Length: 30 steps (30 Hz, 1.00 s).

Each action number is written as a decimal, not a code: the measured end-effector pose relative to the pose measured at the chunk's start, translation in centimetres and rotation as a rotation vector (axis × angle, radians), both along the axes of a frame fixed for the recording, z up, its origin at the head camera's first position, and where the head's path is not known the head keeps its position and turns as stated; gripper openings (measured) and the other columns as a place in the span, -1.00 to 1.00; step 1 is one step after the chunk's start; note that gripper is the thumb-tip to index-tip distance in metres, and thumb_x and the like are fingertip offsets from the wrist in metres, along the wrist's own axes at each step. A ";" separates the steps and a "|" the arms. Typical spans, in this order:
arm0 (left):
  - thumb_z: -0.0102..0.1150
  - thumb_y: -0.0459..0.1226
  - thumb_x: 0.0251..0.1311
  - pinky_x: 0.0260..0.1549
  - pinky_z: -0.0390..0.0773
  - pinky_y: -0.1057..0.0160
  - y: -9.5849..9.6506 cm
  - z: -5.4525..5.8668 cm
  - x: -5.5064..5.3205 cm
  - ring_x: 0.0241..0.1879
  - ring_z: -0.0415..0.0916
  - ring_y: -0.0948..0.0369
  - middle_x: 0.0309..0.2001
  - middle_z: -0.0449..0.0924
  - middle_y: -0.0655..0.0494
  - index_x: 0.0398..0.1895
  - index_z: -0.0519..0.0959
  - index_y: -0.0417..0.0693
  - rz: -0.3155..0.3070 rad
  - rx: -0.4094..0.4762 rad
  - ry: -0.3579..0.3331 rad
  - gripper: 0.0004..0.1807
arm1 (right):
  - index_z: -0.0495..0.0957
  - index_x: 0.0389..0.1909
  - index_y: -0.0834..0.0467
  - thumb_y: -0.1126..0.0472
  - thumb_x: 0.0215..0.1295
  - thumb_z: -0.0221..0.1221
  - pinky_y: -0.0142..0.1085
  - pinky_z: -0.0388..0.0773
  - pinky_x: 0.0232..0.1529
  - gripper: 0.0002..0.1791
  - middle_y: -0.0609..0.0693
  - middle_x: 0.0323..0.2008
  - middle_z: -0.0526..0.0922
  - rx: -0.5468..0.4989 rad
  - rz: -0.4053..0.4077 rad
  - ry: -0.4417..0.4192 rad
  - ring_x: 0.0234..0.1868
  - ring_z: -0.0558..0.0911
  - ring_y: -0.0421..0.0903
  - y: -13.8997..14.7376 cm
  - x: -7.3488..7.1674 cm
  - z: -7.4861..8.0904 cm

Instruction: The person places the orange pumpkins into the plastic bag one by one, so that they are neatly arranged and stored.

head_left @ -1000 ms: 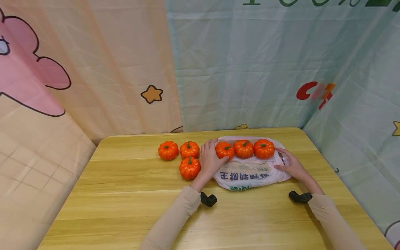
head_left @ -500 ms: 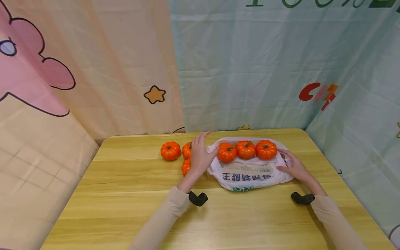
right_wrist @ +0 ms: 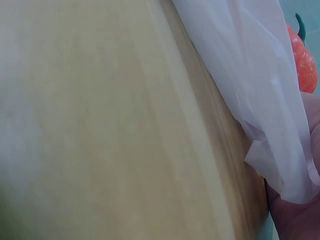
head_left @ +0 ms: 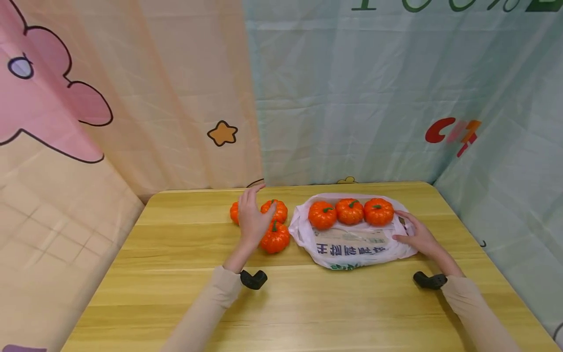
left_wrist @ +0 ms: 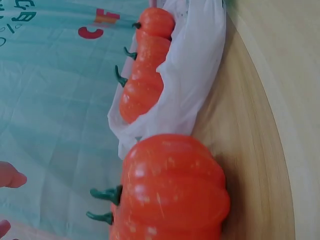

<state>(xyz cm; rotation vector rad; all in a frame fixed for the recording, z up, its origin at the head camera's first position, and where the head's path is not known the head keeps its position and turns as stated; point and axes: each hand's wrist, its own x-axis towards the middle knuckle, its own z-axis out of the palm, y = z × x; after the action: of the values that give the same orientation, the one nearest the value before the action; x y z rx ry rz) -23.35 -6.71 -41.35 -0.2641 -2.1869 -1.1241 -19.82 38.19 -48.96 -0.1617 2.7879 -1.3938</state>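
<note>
My left hand (head_left: 254,220) is held over the loose small orange pumpkins, its thumb and fingers spread and nothing gripped. It partly covers the leftmost pumpkin (head_left: 234,212); to its right are a rear pumpkin (head_left: 278,210) and a front pumpkin (head_left: 275,238). Seen from the left wrist, a pumpkin (left_wrist: 172,185) looms close, with fingertips (left_wrist: 11,176) apart from it. Three more pumpkins (head_left: 350,211) sit in a row in the mouth of a white plastic bag (head_left: 352,254) with dark printing. At the bag's right end, my right hand (head_left: 418,234) holds the plastic between thumb and fingers.
The wooden table (head_left: 176,274) extends in front of and left of the pumpkins. Printed curtains (head_left: 343,98) hang close behind the table and along its sides. A black wrist camera (head_left: 253,279) is strapped beneath each hand.
From beside the bag's left pumpkin, my left hand has moved left, across to the loose pumpkins. My right hand has stayed at the bag's right end. The head view has shifted slightly.
</note>
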 end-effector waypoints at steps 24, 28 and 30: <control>0.46 -0.15 -0.09 0.07 0.31 -0.06 -7.4 -4.6 -1.1 0.10 0.29 -0.14 0.15 0.42 -0.16 0.21 0.41 -0.14 0.104 0.139 -0.271 -0.26 | 0.05 0.42 0.33 0.25 0.19 0.29 0.49 -0.28 0.23 -0.14 0.46 0.41 0.02 0.005 -0.005 0.013 0.41 -0.12 0.49 0.0 0.2 0.2; 0.44 -0.13 -0.07 0.08 0.31 -0.06 -8.0 -5.4 -1.5 0.12 0.28 -0.14 0.22 0.37 -0.18 0.27 0.35 -0.14 0.076 0.161 -0.347 -0.21 | 0.06 0.42 0.33 0.25 0.18 0.29 0.49 -0.27 0.23 -0.14 0.47 0.40 0.02 0.011 -0.004 0.017 0.40 -0.12 0.50 -0.2 0.1 0.1; 0.44 -0.12 -0.06 0.10 0.31 -0.07 -8.3 -5.7 -1.7 0.13 0.27 -0.13 0.25 0.35 -0.19 0.29 0.32 -0.14 0.059 0.163 -0.374 -0.19 | 0.07 0.42 0.33 0.25 0.18 0.30 0.49 -0.26 0.23 -0.14 0.47 0.40 0.04 0.012 0.001 0.027 0.40 -0.10 0.50 -0.2 0.1 0.1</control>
<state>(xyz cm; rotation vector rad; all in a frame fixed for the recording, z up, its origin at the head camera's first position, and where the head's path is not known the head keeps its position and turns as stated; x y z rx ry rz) -25.08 -14.97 -47.04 0.0906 -2.3845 -1.3989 -19.76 37.97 -48.89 -0.1827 2.8168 -1.3849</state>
